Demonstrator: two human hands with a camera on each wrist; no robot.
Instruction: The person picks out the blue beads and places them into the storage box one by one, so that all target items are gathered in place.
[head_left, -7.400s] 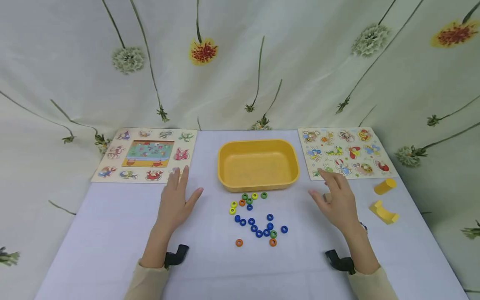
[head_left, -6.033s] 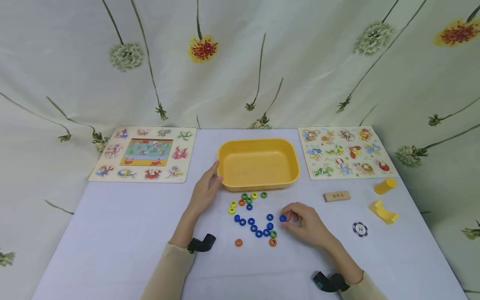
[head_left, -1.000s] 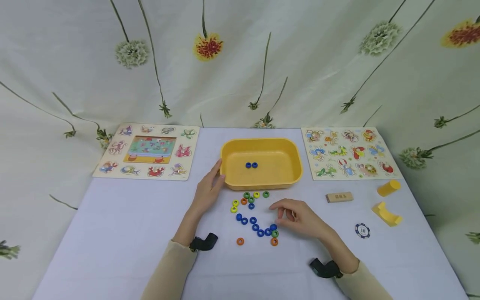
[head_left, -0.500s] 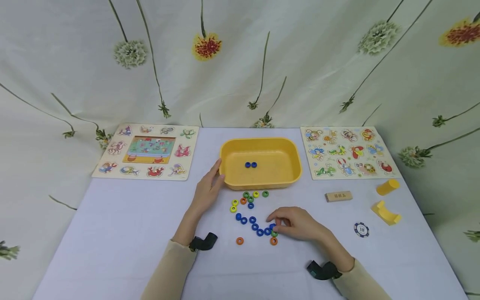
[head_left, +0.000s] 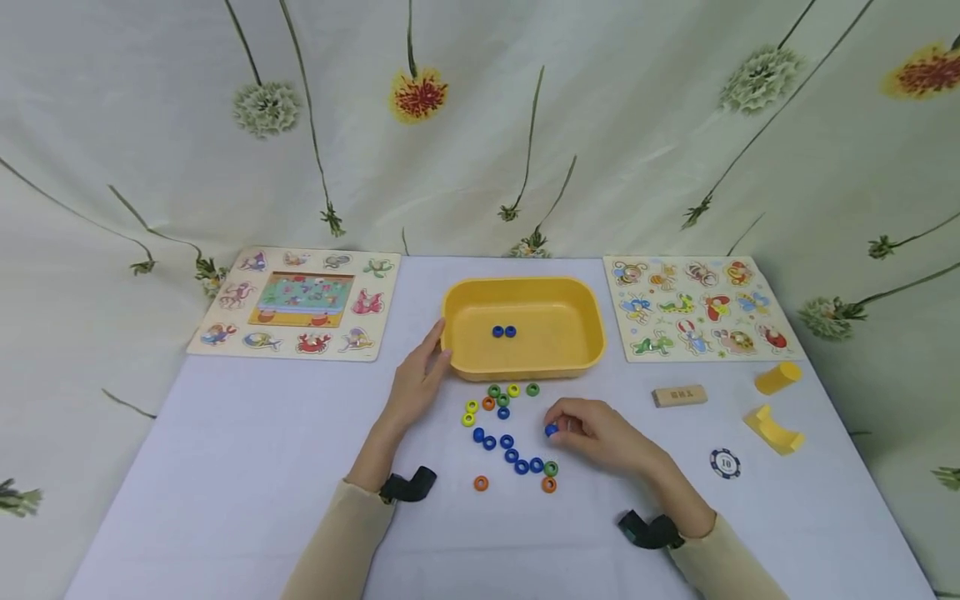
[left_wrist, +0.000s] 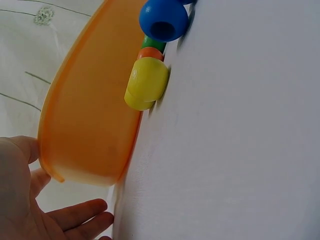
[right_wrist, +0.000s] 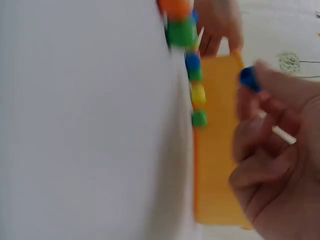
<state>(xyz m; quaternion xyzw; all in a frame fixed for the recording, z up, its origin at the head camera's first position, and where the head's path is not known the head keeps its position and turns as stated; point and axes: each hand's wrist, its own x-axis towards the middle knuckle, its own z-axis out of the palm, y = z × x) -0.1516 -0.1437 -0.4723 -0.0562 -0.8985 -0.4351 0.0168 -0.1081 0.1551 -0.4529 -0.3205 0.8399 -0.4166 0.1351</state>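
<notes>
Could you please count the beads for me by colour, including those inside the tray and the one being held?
Blue beads: 10 (7 on the table, 2 in the tray, 1 held)
Green beads: 4
Yellow beads: 3
Orange beads: 3
Total: 20

Tray (head_left: 555,343) behind most beads (head_left: 478,435), between puzzle boards (head_left: 300,298)

Blue bead (head_left: 551,430), one: now lifted off the table (head_left: 262,467), pinched by the right hand (head_left: 603,432); half a second earlier, beside the green bead (head_left: 551,468).
Blue beads (head_left: 498,332), two: now inside the yellow tray (head_left: 525,374), left of its middle; new since six seconds ago.
Left hand (head_left: 417,379): now touching the tray's left edge; at first, apart from it.
Wooden block (head_left: 679,396), toward the table's right edge: now fully uncovered.
</notes>
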